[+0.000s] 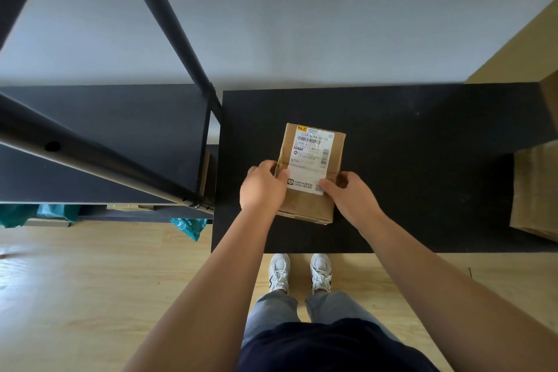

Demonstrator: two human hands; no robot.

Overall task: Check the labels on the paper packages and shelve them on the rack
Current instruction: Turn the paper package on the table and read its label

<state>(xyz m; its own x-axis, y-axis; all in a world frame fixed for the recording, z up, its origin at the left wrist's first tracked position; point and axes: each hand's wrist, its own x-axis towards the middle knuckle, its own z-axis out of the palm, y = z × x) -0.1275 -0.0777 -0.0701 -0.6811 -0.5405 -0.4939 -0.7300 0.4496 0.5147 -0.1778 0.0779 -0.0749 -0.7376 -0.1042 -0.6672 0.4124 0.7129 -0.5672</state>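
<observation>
A brown paper package [311, 172] sits on the black table [422, 160], near its middle and a little toward the near edge, with its white shipping label [312, 157] facing up — the barcode and the code "N294" can be read, the smaller print cannot. The left hand [263, 186] clasps the package's left side, thumb laid over the lower left corner of the label and the other fingers curled around the edge. The right hand [351, 196] grips the right side in the same way, its thumb pressing on the label's lower right corner; the rest of its fingers are hidden behind the package. Just left of the table stands the black metal rack [120, 136], its dark shelf board level with the tabletop and its slanted posts crossing the upper left of the view — they close off the space above that shelf from this angle. Below the shelf, teal plastic bags [187, 226] and a flat box lie on a lower level, close to the wooden floor [90, 296]. At the far right edge of the table, well apart from the hands, rests a larger cardboard box [536, 190], partly cut off by the frame. White sneakers [299, 273] stand just at the table's near edge.
</observation>
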